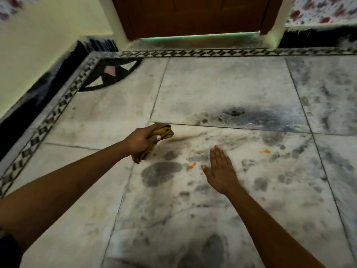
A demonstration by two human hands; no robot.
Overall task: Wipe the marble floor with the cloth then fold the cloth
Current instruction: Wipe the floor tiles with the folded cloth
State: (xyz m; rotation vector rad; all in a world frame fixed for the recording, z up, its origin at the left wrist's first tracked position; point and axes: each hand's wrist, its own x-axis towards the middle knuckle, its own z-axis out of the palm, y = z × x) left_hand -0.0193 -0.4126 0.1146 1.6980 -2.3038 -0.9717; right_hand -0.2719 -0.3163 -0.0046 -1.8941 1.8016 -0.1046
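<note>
My left hand (140, 141) squeezes the bunched yellow-brown cloth (162, 132); the orange crumbs (192, 165) on the grey-white marble floor (222, 84) lie just right of it, beside my flat, empty right hand (220, 171).

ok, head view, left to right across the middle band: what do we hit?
Patterned floor border → left hand gripping the bunched yellow cloth → small orange scrap → right hand, open and flat → second orange scrap → marble floor.
</note>
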